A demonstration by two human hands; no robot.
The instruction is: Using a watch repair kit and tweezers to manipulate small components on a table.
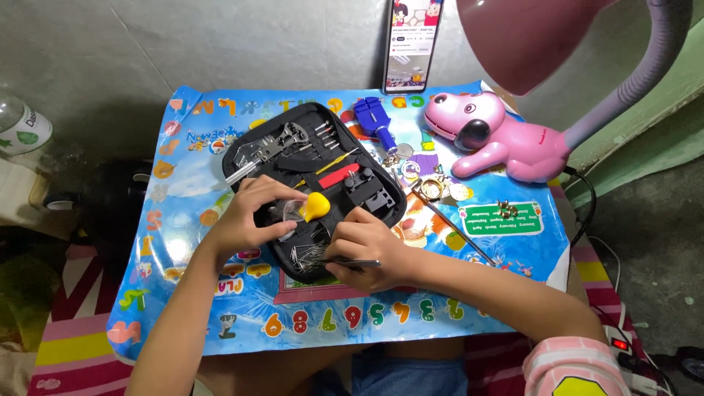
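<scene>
1. Here, the right hand (364,246) grips thin metal tweezers (358,262) over loose pins (306,255).
2. The left hand (246,218) pinches a small clear bag (287,213) beside a yellow-handled tool (316,205).
3. Both hands hover over an open black tool case (242,150).
4. The case lies on a colourful worktop (499,253), near a pink dog lamp (499,136).

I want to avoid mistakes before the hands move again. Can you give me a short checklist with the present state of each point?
1. Tool case lies open and flat on the table: ok.
2. Left hand rests on the case beside the yellow tool: ok.
3. Right hand grips the tweezers: ok.
4. Loose pins stay inside the case: ok.
5. What the left fingers pinch: cannot tell.
6. Lamp hangs over the work area: ok.
</scene>
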